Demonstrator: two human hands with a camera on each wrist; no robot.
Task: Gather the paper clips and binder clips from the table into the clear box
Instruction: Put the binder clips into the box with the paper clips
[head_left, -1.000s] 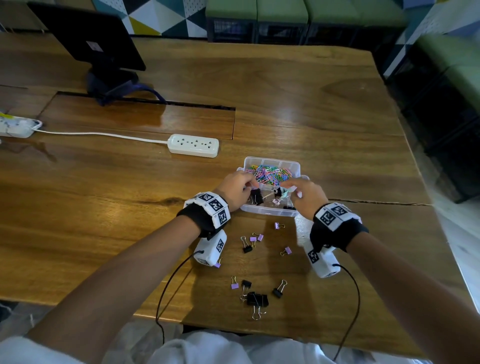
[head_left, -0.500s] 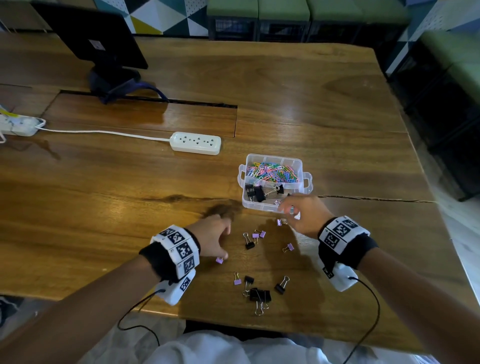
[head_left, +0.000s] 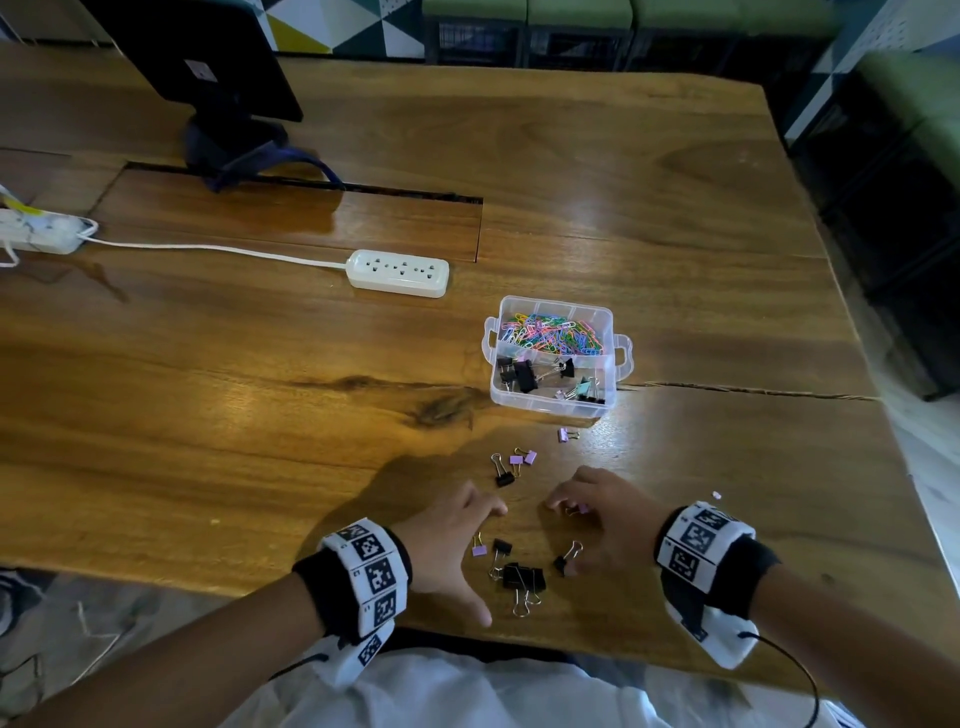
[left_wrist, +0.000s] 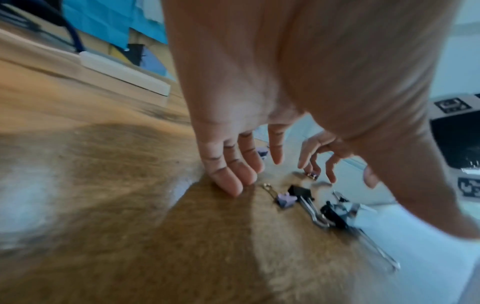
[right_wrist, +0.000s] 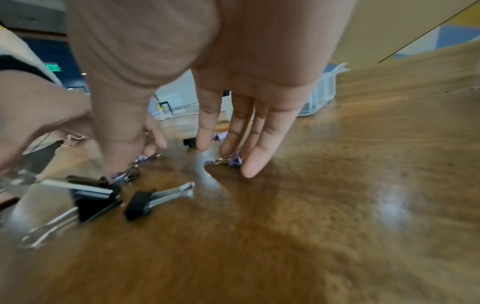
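Note:
The clear box (head_left: 602, 402) stands mid-table, with coloured paper clips (head_left: 550, 332) in its far compartment and binder clips (head_left: 524, 375) in the near one. Several loose black and purple binder clips lie between the box and the near edge, among them a black cluster (head_left: 524, 578). My left hand (head_left: 457, 540) hovers spread beside a purple clip (head_left: 478, 548), its fingertips (left_wrist: 231, 183) at the wood, holding nothing. My right hand (head_left: 576, 525) has straight fingers (right_wrist: 249, 164) resting on another purple clip (right_wrist: 235, 160), and a black clip (right_wrist: 140, 202) lies under its palm.
A white power strip (head_left: 397, 272) with its cord lies left of the box. A dark monitor stand (head_left: 228, 140) is at the back left. A crack (head_left: 753, 391) runs through the wood to the right of the box. The table's near edge is just behind my wrists.
Both hands have pulled back from the box toward the near edge. They now sit low over the loose binder clips, the right one touching a purple clip.

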